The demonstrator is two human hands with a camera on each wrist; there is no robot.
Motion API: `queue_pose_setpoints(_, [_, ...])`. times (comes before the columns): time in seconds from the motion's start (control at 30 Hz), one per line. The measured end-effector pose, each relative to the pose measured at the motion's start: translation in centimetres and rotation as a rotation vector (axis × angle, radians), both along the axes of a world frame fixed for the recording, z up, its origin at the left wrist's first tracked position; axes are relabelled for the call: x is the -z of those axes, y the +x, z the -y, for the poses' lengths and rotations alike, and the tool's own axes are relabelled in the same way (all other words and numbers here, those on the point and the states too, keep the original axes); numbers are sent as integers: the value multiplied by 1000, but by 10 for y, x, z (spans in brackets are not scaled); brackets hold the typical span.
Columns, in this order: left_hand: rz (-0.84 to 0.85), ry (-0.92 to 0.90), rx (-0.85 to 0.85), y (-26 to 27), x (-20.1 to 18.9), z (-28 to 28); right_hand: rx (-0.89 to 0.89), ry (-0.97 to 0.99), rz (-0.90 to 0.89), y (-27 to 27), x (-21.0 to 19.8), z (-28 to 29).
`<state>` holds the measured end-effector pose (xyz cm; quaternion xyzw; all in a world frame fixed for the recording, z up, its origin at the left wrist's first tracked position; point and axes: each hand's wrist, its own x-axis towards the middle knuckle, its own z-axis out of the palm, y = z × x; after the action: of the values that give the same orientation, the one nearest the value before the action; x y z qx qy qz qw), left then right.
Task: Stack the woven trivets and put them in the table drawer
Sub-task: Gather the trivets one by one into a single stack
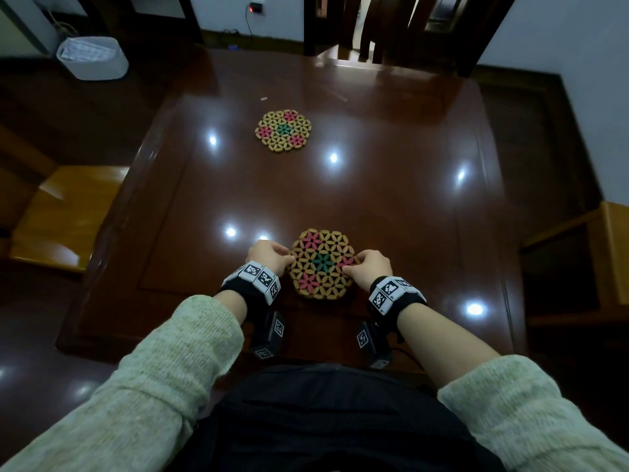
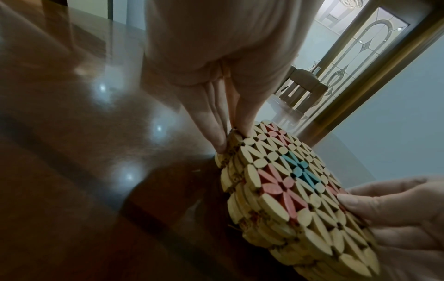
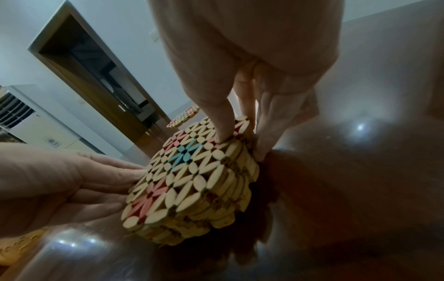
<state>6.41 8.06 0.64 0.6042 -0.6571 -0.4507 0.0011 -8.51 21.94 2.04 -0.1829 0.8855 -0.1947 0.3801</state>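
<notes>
A stack of woven trivets [image 1: 321,264], tan with pink flowers and a green centre, lies on the dark glossy table [image 1: 391,199] near its front edge. My left hand [image 1: 269,257] pinches the stack's left edge, thumb on top and fingers down the side [image 2: 223,121]. My right hand [image 1: 371,267] pinches the right edge the same way, its thumb [image 3: 221,123] pressed on the top trivet. The stack [image 2: 295,186] [image 3: 192,175] shows several layers in the wrist views. One more trivet [image 1: 283,131] [image 3: 183,117] lies alone at the far middle of the table. No drawer is visible.
A wooden chair [image 1: 68,212] stands at the table's left, another [image 1: 609,253] at the right, and a dark one [image 1: 391,28] at the far side. A white bin [image 1: 92,57] sits on the floor at the back left.
</notes>
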Motion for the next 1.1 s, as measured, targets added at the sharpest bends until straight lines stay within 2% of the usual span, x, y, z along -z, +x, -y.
queue_pose_setpoints(0.23, [-35, 88, -68, -1, 0, 1, 43, 3, -12, 3, -1, 1])
queue_pose_setpoints(0.57, [-26, 100, -72, -4, -1, 4, -1, 108, -58, 5, -4, 7])
queue_pose_setpoints(0.77, [-4, 112, 15, -3, 0, 10, -82, 171, -85, 3, -8, 9])
queue_pose_setpoints(0.9, [29, 124, 76, -3, -1, 17, -159, 245, -37, -9, -12, 18])
queue_pose_setpoints(1.03, [109, 166, 222, -5, -6, 28, -211, 277, 78, -29, -17, 29])
queue_pose_setpoints(1.1, [191, 129, 338, -8, -13, 41, -228, 256, 94, -43, -22, 38])
